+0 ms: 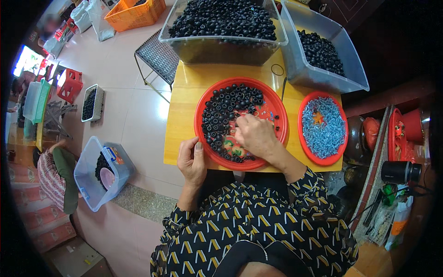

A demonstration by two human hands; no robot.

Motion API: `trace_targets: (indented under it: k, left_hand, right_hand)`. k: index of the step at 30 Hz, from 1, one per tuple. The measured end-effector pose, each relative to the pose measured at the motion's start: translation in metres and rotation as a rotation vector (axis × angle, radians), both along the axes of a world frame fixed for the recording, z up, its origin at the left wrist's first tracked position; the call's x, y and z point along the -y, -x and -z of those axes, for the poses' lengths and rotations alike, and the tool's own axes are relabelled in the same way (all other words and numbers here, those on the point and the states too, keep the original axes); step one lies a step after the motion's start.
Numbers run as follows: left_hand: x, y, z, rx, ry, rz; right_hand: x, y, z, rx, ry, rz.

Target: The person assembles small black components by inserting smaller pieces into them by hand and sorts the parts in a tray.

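A round red tray (283, 104) with a flower pattern lies on the yellow table. Small black round pieces (222, 108), several showing a hollow, ring-like end, cover its left and upper parts. My right hand (256, 136) reaches over the tray, its fingertips drawn together low among the pieces; what they pinch is hidden. By the tray's lower left rim, my left hand (191, 162) is raised with thumb upward and fingers curled; whatever lies in it is hidden. A few loose black pieces (277, 123) are scattered along the tray's right side.
Behind the tray stand two clear bins (226, 51) (318, 76) of black pieces. A red plate (306, 147) of small bluish clear pieces lies at right. A black mesh stool (159, 54) adjoins the table; a clear tub (92, 182) and white basket (85, 108) sit on the floor.
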State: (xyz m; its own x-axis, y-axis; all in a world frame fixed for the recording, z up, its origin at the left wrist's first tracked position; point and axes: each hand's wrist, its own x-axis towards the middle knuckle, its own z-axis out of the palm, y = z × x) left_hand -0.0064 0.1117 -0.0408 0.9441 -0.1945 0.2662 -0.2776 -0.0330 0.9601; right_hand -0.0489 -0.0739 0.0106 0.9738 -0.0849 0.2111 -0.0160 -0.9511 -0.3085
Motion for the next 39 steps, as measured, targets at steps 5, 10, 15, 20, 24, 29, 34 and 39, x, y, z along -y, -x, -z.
trace_targets:
  k: [5, 10, 15, 20, 24, 29, 34, 39]
  left_hand:
    - [-0.002, 0.001, 0.001, 0.006, -0.010, -0.003]
    - [0.002, -0.001, 0.000, 0.075, -0.004, 0.009]
    - [-0.001, 0.001, 0.002, 0.016, -0.013, 0.003]
    - [-0.003, -0.002, 0.003, -0.015, -0.001, 0.007]
    - [-0.004, -0.002, 0.002, -0.010, -0.018, 0.034]
    - [-0.001, 0.002, -0.011, 0.083, -0.082, 0.117]
    - [-0.004, -0.002, -0.033, 0.343, -0.277, 0.253]
    - [-0.004, 0.001, -0.027, 0.012, -0.110, 0.265]
  right_hand:
    - [0.063, 0.006, -0.068, 0.402, 0.124, 0.090]
    - [0.165, 0.004, -0.115, 0.505, 0.175, 0.483]
    - [0.140, 0.014, -0.102, 0.460, 0.348, 0.343]
    - [0.066, 0.023, -0.040, 0.146, -0.123, 0.026]
    - [0.043, 0.032, -0.014, 0.002, -0.118, -0.038]
    - [0.030, 0.039, -0.005, 0.023, -0.166, -0.083]
    - [-0.004, 0.036, -0.009, 0.001, -0.222, -0.207]
    - [-0.026, 0.027, -0.001, -0.075, -0.311, -0.238]
